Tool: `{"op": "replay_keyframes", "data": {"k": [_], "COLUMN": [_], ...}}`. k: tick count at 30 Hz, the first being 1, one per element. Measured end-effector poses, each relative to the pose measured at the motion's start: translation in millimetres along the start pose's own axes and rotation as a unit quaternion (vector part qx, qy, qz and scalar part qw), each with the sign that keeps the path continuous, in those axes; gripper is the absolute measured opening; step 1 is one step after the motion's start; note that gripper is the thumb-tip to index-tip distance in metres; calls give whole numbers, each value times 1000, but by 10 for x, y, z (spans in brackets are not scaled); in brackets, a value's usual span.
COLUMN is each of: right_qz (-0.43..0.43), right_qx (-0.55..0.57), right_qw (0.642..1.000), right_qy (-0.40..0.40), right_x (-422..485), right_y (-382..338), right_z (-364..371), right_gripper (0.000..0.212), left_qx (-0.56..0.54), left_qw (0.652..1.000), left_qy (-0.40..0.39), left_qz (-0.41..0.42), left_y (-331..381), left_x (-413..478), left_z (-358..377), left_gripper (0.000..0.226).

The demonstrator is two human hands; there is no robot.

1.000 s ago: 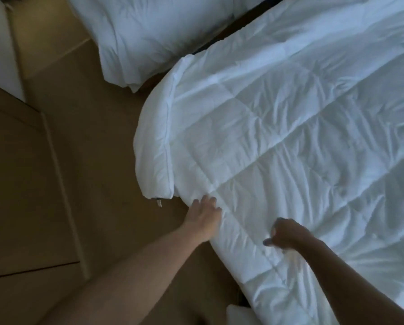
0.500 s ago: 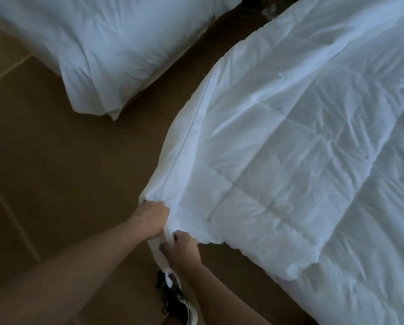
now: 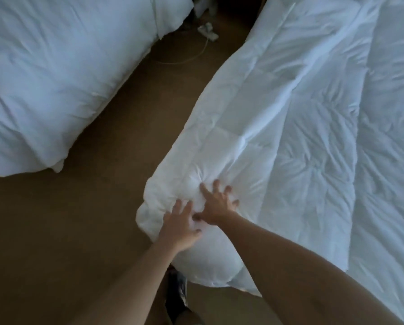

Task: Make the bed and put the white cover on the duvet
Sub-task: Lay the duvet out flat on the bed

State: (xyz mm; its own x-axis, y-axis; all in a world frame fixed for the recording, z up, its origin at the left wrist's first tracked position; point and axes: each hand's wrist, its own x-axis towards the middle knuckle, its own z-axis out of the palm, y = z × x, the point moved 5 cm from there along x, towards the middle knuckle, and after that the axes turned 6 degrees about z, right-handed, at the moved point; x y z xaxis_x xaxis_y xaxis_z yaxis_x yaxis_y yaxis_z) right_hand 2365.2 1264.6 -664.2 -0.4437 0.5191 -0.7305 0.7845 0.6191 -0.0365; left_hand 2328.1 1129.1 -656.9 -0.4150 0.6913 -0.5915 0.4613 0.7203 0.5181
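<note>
Underfoot, brown carpet (image 3: 67,231), dim, with a dark shoe (image 3: 176,292) at the bottom edge of view. Just beyond it, presses the left hand (image 3: 181,227) flat on the near corner of the duvet (image 3: 290,137), fingers straight and close together, gripping nothing. Lays the right hand (image 3: 216,205) just beside it, thumbs nearly meeting, fingers splayed wide and pushed into the filling, likewise holding nothing. Under both palms, a puffed, bunched corner hanging over the edge toward the carpet. Past the hands, white and crumpled all over, stitched in a quilted grid, spread up and to the right to fill that whole side of the view, with one layer ending in a straight edge over another at lower right. Cannot tell whether that top layer is cover or bare quilt. Half a second earlier, pinched a thin, limp corner of white cloth in both curled hands; now flattens both on a corner gone thick and rounded. Farther left, across the strip of carpet, a second heap of white bedding (image 3: 55,78). At the far end between the two, a white power strip (image 3: 208,31) trailing a pale cord (image 3: 184,61).
</note>
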Motion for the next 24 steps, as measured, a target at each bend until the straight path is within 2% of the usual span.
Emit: {"op": "replay_keyframes", "data": {"k": [2, 4, 6, 9, 14, 20, 22, 24], "right_qz": [-7, -9, -13, 11, 40, 49, 80, 115], "right_qx": [-3, 30, 161, 331, 426, 487, 529, 569], "right_qw": [1000, 997, 984, 943, 900, 861, 827, 787], "right_qy": [-29, -64, -73, -24, 87, 139, 173, 210], "right_x": [112, 73, -109, -598, -1424, -1958, -1984, -1988], "right_y": [-43, -63, -76, -29, 107, -140, -257, -464], "right_z": [-94, -328, -605, -1084, -1871, -2741, -2863, -2890], "right_gripper": [104, 90, 70, 44, 10, 7, 7, 16], "left_qx": [-39, -48, -67, -103, -112, -95, -78, -61], "left_qw": [999, 998, 997, 994, 989, 985, 982, 980], "left_qy": [-14, -47, -39, 17, 70, 45, 31, 21], "left_qz": [3, 10, 18, 39, 62, 135, 167, 190], "left_y": [-43, -50, 7, 93, 35, 131, 182, 264], "left_x": [-27, -81, -196, -419, -855, -836, -709, -606], "left_z": [-269, -685, -1221, -2086, -3274, -4297, -4530, -4736], "left_gripper": [60, 42, 35, 32, 19, 12, 12, 13]}}
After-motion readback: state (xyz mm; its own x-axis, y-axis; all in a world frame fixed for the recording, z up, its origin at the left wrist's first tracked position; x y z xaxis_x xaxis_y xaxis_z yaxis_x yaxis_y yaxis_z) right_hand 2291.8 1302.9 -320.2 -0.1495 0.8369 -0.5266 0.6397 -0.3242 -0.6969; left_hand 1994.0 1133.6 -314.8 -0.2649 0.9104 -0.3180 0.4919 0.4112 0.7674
